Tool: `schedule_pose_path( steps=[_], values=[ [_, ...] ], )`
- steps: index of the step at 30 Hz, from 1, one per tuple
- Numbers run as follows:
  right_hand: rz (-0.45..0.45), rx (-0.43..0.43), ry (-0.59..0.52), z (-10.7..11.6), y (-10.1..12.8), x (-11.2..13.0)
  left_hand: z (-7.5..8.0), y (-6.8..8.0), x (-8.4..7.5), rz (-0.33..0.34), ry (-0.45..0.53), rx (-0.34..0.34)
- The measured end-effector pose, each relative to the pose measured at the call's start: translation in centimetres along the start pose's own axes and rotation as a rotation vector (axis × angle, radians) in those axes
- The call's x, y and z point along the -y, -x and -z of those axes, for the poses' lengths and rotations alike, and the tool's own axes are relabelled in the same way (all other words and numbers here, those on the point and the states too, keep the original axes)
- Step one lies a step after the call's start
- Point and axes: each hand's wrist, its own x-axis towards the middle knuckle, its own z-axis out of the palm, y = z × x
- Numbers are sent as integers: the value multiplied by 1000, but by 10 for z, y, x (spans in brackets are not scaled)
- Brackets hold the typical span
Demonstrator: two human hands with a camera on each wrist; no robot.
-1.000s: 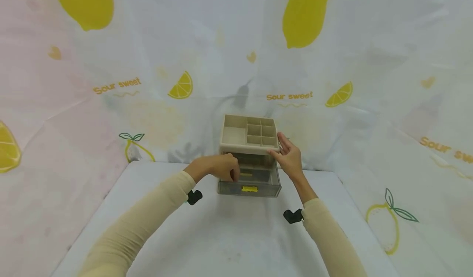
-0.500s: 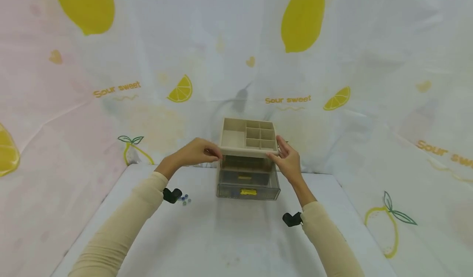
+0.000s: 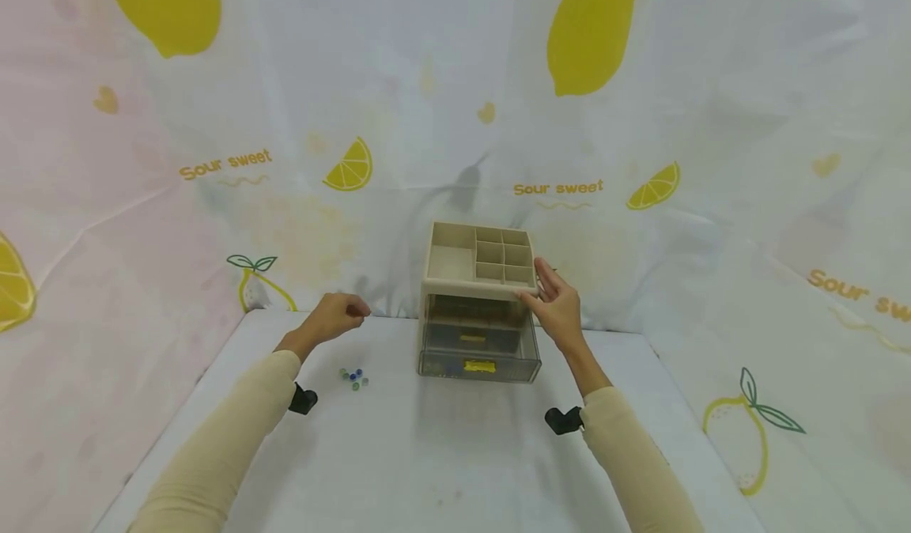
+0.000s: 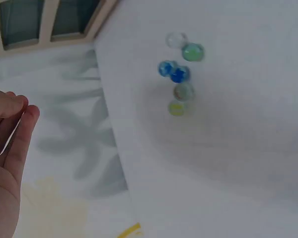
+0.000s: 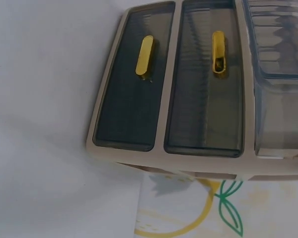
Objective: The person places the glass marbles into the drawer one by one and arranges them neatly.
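Observation:
A beige drawer organizer [image 3: 478,286] stands at the back of the table, its top divided into compartments. Its upper clear grey drawer [image 3: 508,370] is pulled out; faint bluish spots show behind the drawer's front. My right hand [image 3: 558,304] holds the organizer's front right corner, thumb on the front edge and fingers along the side; the right wrist view leaves that hand out. Left of the organizer, my left hand [image 3: 333,315] hovers with fingertips near the thumb and nothing visible between them. Several glass marbles [image 4: 180,74], blue, green and clear, lie on the table close by it.
Two closed drawers with gold handles [image 5: 144,55] show beside the pulled-out one in the right wrist view. The white table [image 3: 455,454] meets a lemon-print cloth [image 3: 427,122] behind and at the sides.
My left hand has drawn back from over the pulled-out drawer, moving left, and the marbles it hid are uncovered. The right hand keeps its place on the organizer.

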Motion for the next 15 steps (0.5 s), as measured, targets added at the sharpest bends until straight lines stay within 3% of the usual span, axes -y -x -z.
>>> schedule_pose_path(
  steps=[6, 11, 15],
  values=[
    [18, -1, -17, 0, 0, -2, -14, 18, 30, 6, -87, 108],
    [20, 3, -19, 0, -1, -1, -26, 32, 45, 58, -122, 189],
    [15, -4, -13, 1, -1, -2, -32, 39, 52, 62, -115, 216]
  ],
)
